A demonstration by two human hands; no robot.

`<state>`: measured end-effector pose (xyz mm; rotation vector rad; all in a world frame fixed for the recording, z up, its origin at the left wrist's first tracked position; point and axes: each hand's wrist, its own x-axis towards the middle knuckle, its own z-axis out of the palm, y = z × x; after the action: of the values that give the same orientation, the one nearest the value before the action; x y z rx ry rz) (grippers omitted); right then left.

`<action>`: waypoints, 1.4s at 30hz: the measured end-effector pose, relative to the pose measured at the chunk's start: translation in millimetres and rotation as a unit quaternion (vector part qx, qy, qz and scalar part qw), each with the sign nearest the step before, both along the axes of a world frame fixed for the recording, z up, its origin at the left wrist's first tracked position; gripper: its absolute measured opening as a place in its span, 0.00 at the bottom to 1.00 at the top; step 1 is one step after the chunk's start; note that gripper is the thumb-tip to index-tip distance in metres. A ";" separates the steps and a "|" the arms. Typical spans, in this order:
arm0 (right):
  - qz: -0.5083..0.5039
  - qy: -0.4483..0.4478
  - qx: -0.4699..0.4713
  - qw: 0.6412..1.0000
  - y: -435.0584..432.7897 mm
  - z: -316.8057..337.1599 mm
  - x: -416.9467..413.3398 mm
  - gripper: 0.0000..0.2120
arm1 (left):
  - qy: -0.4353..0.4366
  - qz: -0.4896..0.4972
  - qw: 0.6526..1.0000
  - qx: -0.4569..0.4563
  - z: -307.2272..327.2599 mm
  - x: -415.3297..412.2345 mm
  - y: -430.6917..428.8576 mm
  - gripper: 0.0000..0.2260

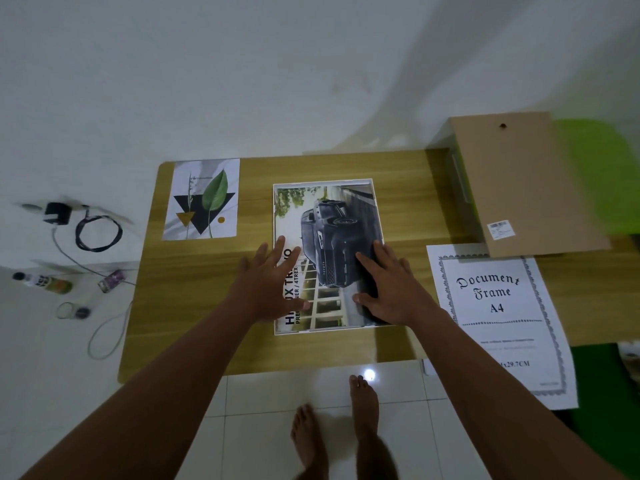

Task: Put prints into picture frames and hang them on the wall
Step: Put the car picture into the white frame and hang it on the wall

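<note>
Head view: the car print (332, 237) lies flat mid-tabletop (194, 289). It looks like it's sitting inside a white frame (322, 182), though the blur makes that hard to call. Left hand (273, 282) rests on the print's left side and right hand (388, 289) on its right, fingers (280, 245) of both spread flat, pinching nothing. Leaf print (202, 202) is at the far left corner and the brown backing board (512, 188) at the far right corner. The Document Frame A4 sheet (498, 306) overhangs the near edge.

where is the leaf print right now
In the head view the leaf print lies flat on the far left corner of the wooden table, just left of the car print.
</note>
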<state>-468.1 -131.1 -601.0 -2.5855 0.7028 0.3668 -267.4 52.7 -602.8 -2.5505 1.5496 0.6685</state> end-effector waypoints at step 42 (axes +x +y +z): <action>-0.374 -0.070 0.053 0.923 -280.1 111.8 -149.4 0.47 | 0.353 0.298 0.844 -0.273 92.0 -167.9 -319.6 0.35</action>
<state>-617.5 -411.1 -489.2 -2.0122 1.4767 -0.0269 -435.4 -266.9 -510.9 -3.5440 1.1375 1.5836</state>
